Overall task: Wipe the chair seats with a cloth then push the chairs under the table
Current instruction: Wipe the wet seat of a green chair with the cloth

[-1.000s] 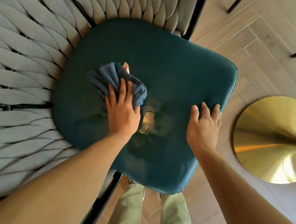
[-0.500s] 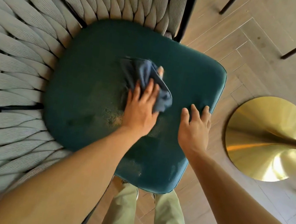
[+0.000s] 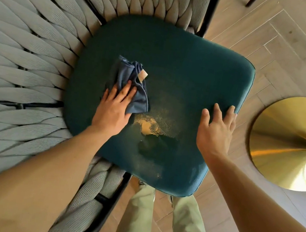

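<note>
Both hands lie flat on the teal seat (image 3: 176,63): the left hand (image 3: 112,109), fingers straight, presses the blue cloth (image 3: 131,84), now swept back leftward; the right hand (image 3: 216,130), fingers spread, stays braced near the seat's right edge.

1. I'm in a home dining area: herringbone wood floor (image 3: 289,57) across the right of the frame.
2. A brass pedestal table base (image 3: 292,142) at right.
3. A woven-rope chair back (image 3: 27,55) fills the left.
</note>
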Demonstrator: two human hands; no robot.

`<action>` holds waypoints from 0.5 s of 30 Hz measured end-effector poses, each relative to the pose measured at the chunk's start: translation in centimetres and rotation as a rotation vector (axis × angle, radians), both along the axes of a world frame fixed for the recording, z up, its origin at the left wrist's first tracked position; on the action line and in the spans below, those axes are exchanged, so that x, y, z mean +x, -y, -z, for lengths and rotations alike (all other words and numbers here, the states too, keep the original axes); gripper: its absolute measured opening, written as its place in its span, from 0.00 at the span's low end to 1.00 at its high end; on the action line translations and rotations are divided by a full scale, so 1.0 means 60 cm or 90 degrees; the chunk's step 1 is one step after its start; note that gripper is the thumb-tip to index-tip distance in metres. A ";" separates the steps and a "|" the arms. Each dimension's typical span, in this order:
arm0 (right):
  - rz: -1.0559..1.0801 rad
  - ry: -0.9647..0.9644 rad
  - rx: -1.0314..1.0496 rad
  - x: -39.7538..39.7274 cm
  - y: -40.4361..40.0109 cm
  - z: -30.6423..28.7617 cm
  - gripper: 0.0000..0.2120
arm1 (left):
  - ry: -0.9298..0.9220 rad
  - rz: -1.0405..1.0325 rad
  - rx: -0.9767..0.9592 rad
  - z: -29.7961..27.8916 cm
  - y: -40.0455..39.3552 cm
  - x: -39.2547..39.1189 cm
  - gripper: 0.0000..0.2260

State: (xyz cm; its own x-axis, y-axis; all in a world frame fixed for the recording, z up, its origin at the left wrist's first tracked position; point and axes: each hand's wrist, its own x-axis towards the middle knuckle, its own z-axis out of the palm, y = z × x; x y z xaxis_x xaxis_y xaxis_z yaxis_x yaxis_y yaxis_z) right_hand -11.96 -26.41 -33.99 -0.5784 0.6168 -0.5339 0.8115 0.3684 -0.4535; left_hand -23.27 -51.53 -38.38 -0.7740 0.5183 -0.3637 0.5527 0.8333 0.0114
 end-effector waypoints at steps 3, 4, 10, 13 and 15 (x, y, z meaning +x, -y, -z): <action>-0.006 -0.001 0.010 0.006 0.006 0.004 0.26 | -0.012 -0.125 -0.002 0.005 0.060 -0.007 0.28; -0.010 -0.002 0.010 0.007 0.007 0.005 0.26 | -0.015 -0.183 0.005 0.006 0.080 -0.003 0.27; -0.010 0.006 0.002 0.006 0.006 0.005 0.26 | 0.020 -0.639 0.039 -0.005 0.062 0.069 0.27; -0.007 0.009 0.002 0.002 0.007 0.006 0.26 | 0.044 -0.758 0.073 -0.012 -0.021 0.056 0.27; -0.009 0.012 0.006 0.003 0.006 0.008 0.26 | 0.040 -0.695 0.072 -0.007 -0.061 0.065 0.28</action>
